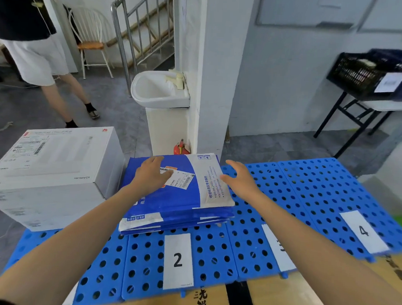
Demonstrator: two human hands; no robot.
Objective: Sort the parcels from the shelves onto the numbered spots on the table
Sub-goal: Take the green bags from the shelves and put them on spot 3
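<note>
Near edge: brown cardboard (278,303) under blue hole-punched mats (310,188)

Label 2 (178,260) is closest, label 3 (277,247) is half hidden by the right forearm, and label 4 (363,232) is further right. The mat behind 3 and 4 is bare, no parcels there

Just behind label 2 is a stack of blue-and-white mailers (181,202), several deep, so spot 2 is already served

The left hand (151,175) lies flat on the top mailer, fingers straight, over its white sticker. Pressing or only resting, can't tell

The right hand (240,177) is at the stack's right edge, fingers spread and relaxed, holding nothing. Touching the stack or just off it, can't tell

Left of the stack a big white box (52,168) stands on the mat corner, likely spot 1, though its label isn't visible

Judging from this, the task is partway: two spots filled, 3 and 4 not yet. The shelves are out of view, so how many parcels remain is unknown

Further back: red fire extinguisher (181,147), white sink (159,89), chair (91,41), another person (35,50) standing far left, black crate (367,72) on a folding table far right
</note>
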